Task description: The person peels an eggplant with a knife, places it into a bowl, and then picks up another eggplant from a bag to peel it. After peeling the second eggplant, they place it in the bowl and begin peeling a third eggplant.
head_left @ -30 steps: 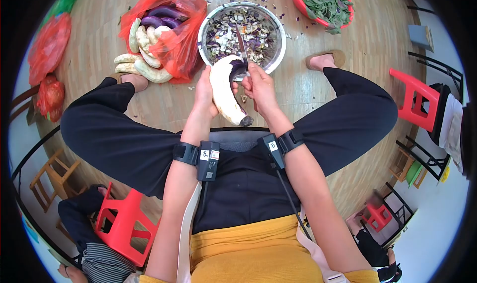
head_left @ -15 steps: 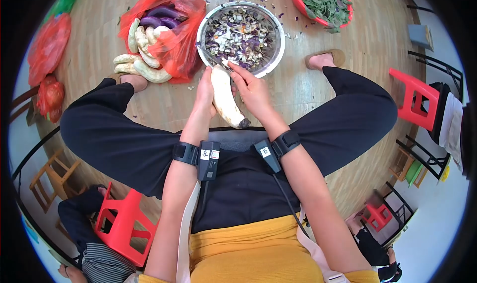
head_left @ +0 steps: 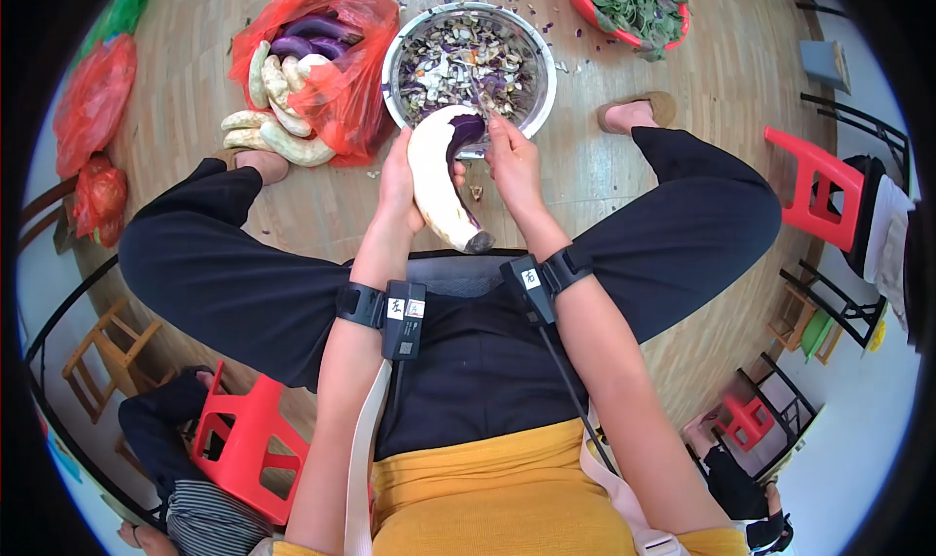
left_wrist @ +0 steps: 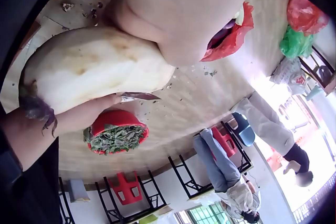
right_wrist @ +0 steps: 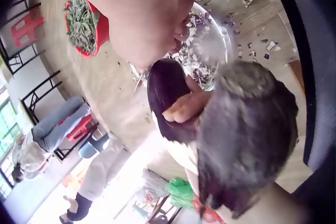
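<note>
My left hand (head_left: pixel 398 178) grips a curved, mostly peeled eggplant (head_left: pixel 434 180), pale over its outer side, with dark skin left along the inner curve. Its dark stem end (right_wrist: pixel 247 129) looms close in the right wrist view, and left-hand fingertips (right_wrist: pixel 181 111) press the purple skin there. My right hand (head_left: pixel 514 166) holds a knife (left_wrist: pixel 140 96) near the far end of the eggplant; the blade shows in the left wrist view and the handle is hidden in the fingers. Just beyond both hands stands a metal basin (head_left: pixel 548 73) of purple and white peelings.
Left of the basin, a red plastic bag (head_left: pixel 361 117) holds purple eggplants (head_left: pixel 317 31) and peeled ones (head_left: pixel 278 83). A red basket (head_left: pixel 583 8) of green leaves stands at the far right. Peel scraps litter the floor. Red stools (head_left: pixel 824 190) stand at the sides.
The right hand went from the inner curve to over the basin's near edge, then back beside the eggplant. The eggplant rolled so its dark strip was hidden, and it shows again now.
</note>
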Demonstrator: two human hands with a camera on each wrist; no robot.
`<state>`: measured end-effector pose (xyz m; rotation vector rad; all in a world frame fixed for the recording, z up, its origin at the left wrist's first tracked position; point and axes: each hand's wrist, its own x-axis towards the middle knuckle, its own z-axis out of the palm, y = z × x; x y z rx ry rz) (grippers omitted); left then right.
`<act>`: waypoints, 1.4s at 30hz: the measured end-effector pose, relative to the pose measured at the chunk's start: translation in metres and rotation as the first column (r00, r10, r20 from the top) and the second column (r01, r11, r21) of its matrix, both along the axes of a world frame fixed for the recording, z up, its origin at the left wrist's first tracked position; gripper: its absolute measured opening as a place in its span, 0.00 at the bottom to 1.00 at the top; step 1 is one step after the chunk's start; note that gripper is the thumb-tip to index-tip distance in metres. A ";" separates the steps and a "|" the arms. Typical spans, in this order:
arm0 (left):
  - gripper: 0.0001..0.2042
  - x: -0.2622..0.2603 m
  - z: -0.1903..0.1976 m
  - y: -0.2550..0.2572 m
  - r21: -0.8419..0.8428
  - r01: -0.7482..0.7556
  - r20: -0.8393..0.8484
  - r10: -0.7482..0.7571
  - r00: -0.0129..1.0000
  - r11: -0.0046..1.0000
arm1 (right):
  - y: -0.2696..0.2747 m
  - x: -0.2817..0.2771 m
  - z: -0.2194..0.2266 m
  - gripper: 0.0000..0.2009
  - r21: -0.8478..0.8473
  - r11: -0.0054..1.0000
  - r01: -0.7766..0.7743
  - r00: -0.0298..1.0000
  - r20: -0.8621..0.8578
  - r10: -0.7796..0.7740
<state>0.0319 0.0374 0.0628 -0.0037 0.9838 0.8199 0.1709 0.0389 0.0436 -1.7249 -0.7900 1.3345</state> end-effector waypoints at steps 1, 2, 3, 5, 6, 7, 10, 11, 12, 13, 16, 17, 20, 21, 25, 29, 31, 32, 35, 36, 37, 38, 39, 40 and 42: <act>0.23 0.000 -0.001 0.001 0.013 -0.005 0.017 0.005 1.000 1.000 | -0.001 -0.002 0.004 0.15 -0.001 1.000 -0.006 1.000 0.003 0.006; 0.23 -0.001 -0.003 0.000 0.012 -0.011 0.018 0.011 1.000 1.000 | -0.005 -0.004 0.010 0.15 0.050 0.994 -0.100 0.995 0.017 0.099; 0.23 -0.001 -0.006 -0.001 0.009 -0.052 -0.018 0.052 0.998 0.999 | -0.006 -0.009 0.018 0.15 0.099 0.976 -0.193 0.981 0.033 0.191; 0.23 -0.002 -0.010 -0.002 0.006 -0.097 -0.058 0.097 0.994 0.995 | -0.011 -0.015 0.015 0.15 0.208 0.950 -0.233 0.972 0.028 0.233; 0.22 -0.002 -0.009 -0.002 0.007 -0.105 -0.077 0.105 0.992 0.994 | -0.012 -0.016 0.018 0.16 0.139 0.944 -0.299 0.953 -0.005 0.303; 0.22 -0.002 -0.009 -0.002 0.008 -0.112 -0.095 0.112 0.989 0.994 | -0.013 -0.016 0.021 0.16 0.073 0.928 -0.365 0.929 -0.042 0.369; 0.22 -0.002 -0.006 -0.001 -0.013 -0.083 -0.125 0.081 0.989 0.996 | -0.011 -0.013 0.012 0.16 0.123 0.907 -0.403 0.910 0.162 0.382; 0.22 -0.001 -0.005 -0.001 -0.034 -0.073 -0.141 0.068 0.988 0.997 | -0.012 -0.011 0.010 0.16 0.116 0.889 -0.444 0.869 0.299 0.395; 0.22 0.000 -0.005 -0.002 -0.033 -0.073 -0.140 0.068 0.988 0.997 | -0.012 -0.010 0.010 0.16 0.116 0.889 -0.444 0.868 0.301 0.394; 0.22 0.000 -0.007 -0.002 -0.040 -0.073 -0.143 0.067 0.987 0.997 | -0.012 -0.010 0.010 0.16 0.081 0.888 -0.452 0.854 0.325 0.405; 0.22 0.001 -0.007 -0.003 -0.050 -0.084 -0.160 0.075 0.984 0.995 | -0.013 -0.013 0.013 0.15 0.033 0.890 -0.455 0.834 0.367 0.413; 0.23 0.002 -0.006 -0.003 -0.052 -0.098 -0.172 0.087 0.981 0.994 | -0.013 -0.014 0.015 0.15 0.019 0.892 -0.453 0.826 0.385 0.411; 0.23 0.004 -0.005 -0.002 -0.072 -0.125 -0.181 0.110 0.977 0.990 | -0.011 -0.016 0.018 0.15 0.014 0.904 -0.427 0.863 0.307 0.402; 0.23 0.004 -0.006 -0.003 -0.071 -0.122 -0.181 0.107 0.978 0.990 | -0.011 -0.016 0.016 0.15 0.015 0.906 -0.424 0.864 0.306 0.399; 0.23 0.002 -0.011 -0.006 -0.076 -0.103 -0.170 0.089 0.981 0.992 | -0.011 -0.016 0.016 0.14 -0.024 0.902 -0.432 0.855 0.308 0.418; 0.24 0.003 -0.012 -0.005 -0.084 -0.115 -0.189 0.097 0.977 0.990 | -0.011 -0.015 0.015 0.13 -0.031 0.905 -0.423 0.868 0.272 0.415; 0.24 0.004 -0.010 -0.005 -0.092 -0.122 -0.196 0.102 0.975 0.988 | -0.011 -0.016 0.014 0.13 -0.032 0.906 -0.423 0.869 0.268 0.415; 0.24 0.005 -0.009 -0.005 -0.101 -0.132 -0.202 0.109 0.973 0.986 | -0.011 -0.016 0.013 0.14 -0.033 0.905 -0.424 0.870 0.264 0.417; 0.24 0.003 -0.011 -0.005 -0.087 -0.091 -0.197 0.072 0.978 0.992 | -0.010 -0.014 0.016 0.15 -0.064 0.912 -0.405 0.879 0.249 0.407; 0.24 0.004 -0.007 -0.006 -0.087 -0.092 -0.197 0.073 0.978 0.992 | -0.009 -0.011 0.003 0.15 -0.064 0.912 -0.405 0.879 0.248 0.408; 0.23 0.005 0.002 -0.008 -0.059 -0.029 -0.186 0.017 0.982 0.998 | -0.009 -0.004 -0.021 0.15 -0.027 0.958 -0.287 0.939 0.190 0.287; 0.23 0.005 0.007 -0.008 -0.031 0.036 -0.178 -0.041 0.983 0.999 | -0.010 0.002 -0.034 0.15 0.003 0.987 -0.160 0.979 0.125 0.158; 0.23 0.004 0.008 -0.007 -0.032 0.036 -0.180 -0.042 0.983 0.999 | -0.006 0.009 -0.019 0.16 -0.189 0.975 -0.120 0.993 -0.018 0.119; 0.23 0.005 0.008 -0.006 -0.014 0.030 -0.150 -0.032 0.988 0.999 | -0.004 0.008 -0.014 0.16 -0.184 0.978 -0.101 0.994 -0.051 0.093; 0.24 0.005 0.010 -0.002 -0.021 0.022 -0.150 -0.025 0.988 1.000 | -0.002 0.005 0.001 0.16 -0.182 0.979 -0.090 0.994 -0.073 0.078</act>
